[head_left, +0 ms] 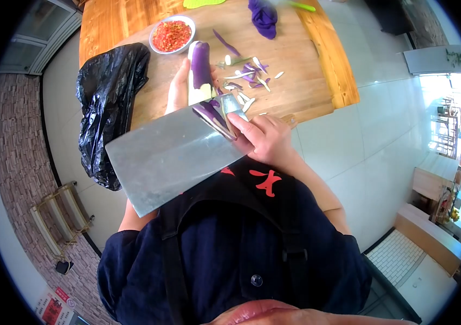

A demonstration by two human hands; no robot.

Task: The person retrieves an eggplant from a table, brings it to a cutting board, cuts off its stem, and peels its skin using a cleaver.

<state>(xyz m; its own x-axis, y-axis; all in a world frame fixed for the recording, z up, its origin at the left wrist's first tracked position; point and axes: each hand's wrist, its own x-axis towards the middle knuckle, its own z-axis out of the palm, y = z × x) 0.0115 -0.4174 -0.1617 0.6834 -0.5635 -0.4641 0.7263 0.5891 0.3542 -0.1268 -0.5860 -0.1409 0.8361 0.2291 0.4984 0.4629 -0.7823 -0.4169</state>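
My left hand (pixel 178 89) is wrapped round a partly peeled eggplant (pixel 201 65), its skin purple on one side and pale where cut. In my right hand (pixel 265 135) is a wide cleaver (pixel 171 157), gripped near the handle with a finger along the blade. The blade stretches left across my front, its upper edge close below the eggplant. Purple and pale streaks show on the blade by my fingers; I cannot tell whether they are peel or a reflection. Right of the eggplant, purple peel and white slivers (pixel 252 76) lie scattered on the cutting board (pixel 301 65).
A bowl of chopped red pepper (pixel 172 36) stands at the board's back left. A black plastic bag (pixel 112 111) hangs over the left table edge. At the back are a bunched purple cloth or bag (pixel 263 19) and a green item (pixel 203 2).
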